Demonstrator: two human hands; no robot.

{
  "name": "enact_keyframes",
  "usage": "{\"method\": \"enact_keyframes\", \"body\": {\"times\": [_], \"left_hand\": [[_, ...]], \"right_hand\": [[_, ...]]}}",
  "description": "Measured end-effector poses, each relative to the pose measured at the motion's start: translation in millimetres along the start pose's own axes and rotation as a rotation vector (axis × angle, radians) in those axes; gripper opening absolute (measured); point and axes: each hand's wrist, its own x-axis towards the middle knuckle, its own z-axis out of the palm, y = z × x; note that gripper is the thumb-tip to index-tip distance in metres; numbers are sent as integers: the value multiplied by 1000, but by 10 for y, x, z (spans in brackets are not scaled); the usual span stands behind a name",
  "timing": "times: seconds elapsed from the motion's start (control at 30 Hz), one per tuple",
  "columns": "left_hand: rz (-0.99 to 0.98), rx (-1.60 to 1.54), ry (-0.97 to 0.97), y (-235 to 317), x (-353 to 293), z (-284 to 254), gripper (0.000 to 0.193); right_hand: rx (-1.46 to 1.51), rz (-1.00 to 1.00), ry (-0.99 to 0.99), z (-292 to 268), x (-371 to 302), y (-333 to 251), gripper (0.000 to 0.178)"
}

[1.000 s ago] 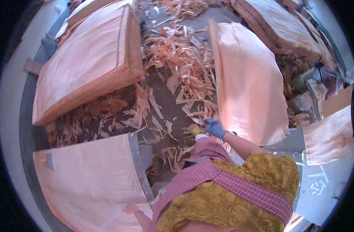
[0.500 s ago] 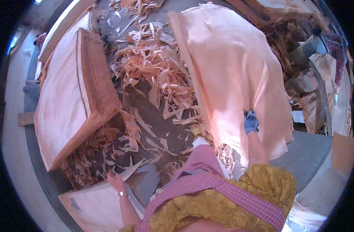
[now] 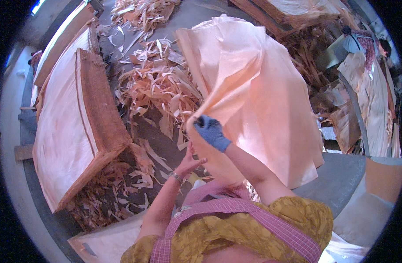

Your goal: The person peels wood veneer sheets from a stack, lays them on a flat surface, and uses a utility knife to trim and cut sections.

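Observation:
A large, thin sheet of pale wood veneer (image 3: 225, 93) is lifted and folded over at its left edge. My right hand (image 3: 212, 132), in a blue glove with dark fingertips, is closed on that edge. The sheet rises from a broad pile of similar veneer (image 3: 282, 118) in front of me. My left hand (image 3: 191, 163), bare and with a metal-band watch (image 3: 176, 176) at the wrist, is open beside the sheet's near left edge, thumb and fingers apart. Whether its fingertips touch the sheet I cannot tell.
A tall stack of veneer sheets (image 3: 62, 131) stands at the left. Curled veneer scraps (image 3: 159, 81) litter the dark floor between the piles. More veneer (image 3: 297, 11) lies at the far right, and another person's patterned garment (image 3: 367, 46) shows there.
My right hand has swung left, pulling the veneer's edge up and over into a fold. My left hand has come up and right from low at the left to the sheet.

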Motion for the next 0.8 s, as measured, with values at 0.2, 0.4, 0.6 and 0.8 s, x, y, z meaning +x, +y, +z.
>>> {"method": "enact_keyframes", "body": {"times": [0.2,0.4,0.6,0.8], "left_hand": [[210,-422,708,-123,-598,-1297,32],[239,238,893,575,-2873,-3213,27],[-171,602,1215,1007,-5780,-3690,30],[-722,556,1489,916,-7529,-3498,36]], "right_hand": [[332,-352,-192,730,-132,-1748,30],[487,-353,-107,611,-79,-1927,29],[74,-638,-518,1216,1137,-2574,84],[-347,-273,-1766,3257,671,-3892,53]]}}
